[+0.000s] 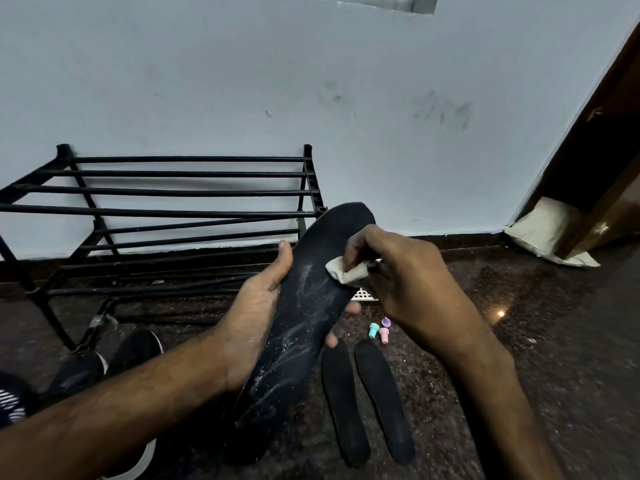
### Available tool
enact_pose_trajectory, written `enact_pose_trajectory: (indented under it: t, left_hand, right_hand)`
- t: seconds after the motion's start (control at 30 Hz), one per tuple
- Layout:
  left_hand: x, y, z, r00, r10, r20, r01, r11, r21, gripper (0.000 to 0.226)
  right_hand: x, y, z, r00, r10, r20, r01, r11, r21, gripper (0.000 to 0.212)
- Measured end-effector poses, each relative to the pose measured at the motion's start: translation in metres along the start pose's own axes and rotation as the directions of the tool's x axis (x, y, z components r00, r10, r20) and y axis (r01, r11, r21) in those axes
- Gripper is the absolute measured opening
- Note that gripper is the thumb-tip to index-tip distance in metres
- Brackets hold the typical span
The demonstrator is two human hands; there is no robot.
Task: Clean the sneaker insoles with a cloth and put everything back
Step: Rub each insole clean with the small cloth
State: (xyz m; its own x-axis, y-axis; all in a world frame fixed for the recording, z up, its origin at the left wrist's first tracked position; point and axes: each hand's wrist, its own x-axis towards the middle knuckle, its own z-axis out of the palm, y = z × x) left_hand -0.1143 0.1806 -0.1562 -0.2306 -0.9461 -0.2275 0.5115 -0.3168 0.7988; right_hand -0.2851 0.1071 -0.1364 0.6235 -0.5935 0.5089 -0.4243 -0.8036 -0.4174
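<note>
My right hand (398,278) pinches a small, crumpled, off-white cloth (346,273) between curled fingers and presses it on the upper half of a long, dark insole (304,323). My left hand (256,306) grips that insole from beneath, thumb along its left edge and fingertips showing at its right edge. The insole's matte, finely dotted surface carries pale, powdery streaks, and its toe end is rounded.

Two more flat black insoles (343,403) lie side by side on the floor (519,323), just right of the held one. Beyond them sit three small pastel plastic pieces (379,330) in teal, pink and lilac.

The floor is dark, speckled, polished stone with one glint of light. A black metal shoe rack (173,192) of thin bars stands at the floor's back edge against a pale, smudged wall (311,81). A brown door frame (606,133) rises at the right.

Black sneakers (135,351) near the floor's left front edge are partly hidden by my forearm. A white gridded object (363,294) behind my right hand is too covered to identify.
</note>
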Motion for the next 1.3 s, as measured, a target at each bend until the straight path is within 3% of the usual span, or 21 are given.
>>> enact_pose_trajectory:
  t: [0.17, 0.33, 0.4, 0.47, 0.53, 0.67, 0.83, 1.03, 1.1, 1.23, 1.3]
  left_hand:
    - [0.003, -0.003, -0.003, 0.998, -0.001, 0.066, -0.001, 1.000, 0.029, 0.077]
    - [0.003, -0.002, -0.009, 0.999, -0.007, 0.052, 0.005, 1.000, 0.030, 0.076]
    - [0.004, -0.004, -0.008, 0.996, -0.012, 0.087, 0.009, 0.999, 0.036, 0.075]
    - [0.004, -0.007, -0.006, 0.992, -0.036, 0.123, 0.029, 0.998, 0.058, 0.075]
    - [0.003, -0.009, -0.005, 0.988, -0.052, 0.147, 0.042, 0.996, 0.075, 0.077]
    - [0.004, -0.008, -0.004, 0.992, -0.029, 0.119, 0.024, 0.999, 0.048, 0.075]
    - [0.004, -0.002, -0.005, 0.996, -0.004, 0.089, 0.007, 0.999, -0.033, 0.072]
    - [0.005, -0.007, -0.005, 0.991, -0.031, 0.130, 0.025, 0.999, 0.041, 0.075]
    - [0.006, -0.005, -0.009, 0.992, -0.017, 0.128, 0.013, 0.999, 0.034, 0.074]
    - [0.005, -0.001, -0.013, 0.996, -0.013, 0.089, 0.013, 1.000, -0.006, 0.071]
    - [0.005, -0.002, -0.011, 0.995, -0.027, 0.095, 0.028, 0.999, -0.015, 0.071]
  right_hand:
    - [-0.001, 0.003, 0.010, 0.956, 0.005, -0.293, -0.034, 0.995, -0.094, 0.026]
    - [-0.001, -0.005, 0.010, 0.998, 0.053, -0.034, -0.048, 0.990, 0.133, 0.026]
    - [-0.002, -0.001, 0.009, 0.987, 0.067, -0.144, -0.049, 0.991, 0.125, 0.027]
    - [-0.002, 0.006, 0.009, 0.939, 0.102, -0.329, -0.066, 0.991, 0.119, 0.026]
    - [-0.002, 0.011, 0.010, 0.894, 0.142, -0.425, -0.093, 0.987, 0.132, 0.025]
    - [-0.005, 0.009, 0.015, 0.902, 0.145, -0.406, -0.081, 0.982, 0.172, 0.023]
    - [-0.005, 0.002, 0.014, 0.978, 0.051, -0.200, -0.010, 0.980, 0.199, 0.029]
    - [-0.007, 0.018, 0.010, 0.875, 0.060, -0.480, -0.043, 0.998, 0.045, 0.021]
    - [-0.006, 0.017, 0.009, 0.902, 0.058, -0.427, -0.033, 0.997, 0.065, 0.023]
    - [-0.005, 0.004, 0.012, 0.997, -0.010, -0.082, 0.020, 0.992, 0.124, 0.034]
    - [-0.005, 0.006, 0.012, 0.995, -0.017, -0.101, 0.027, 0.995, 0.100, 0.030]
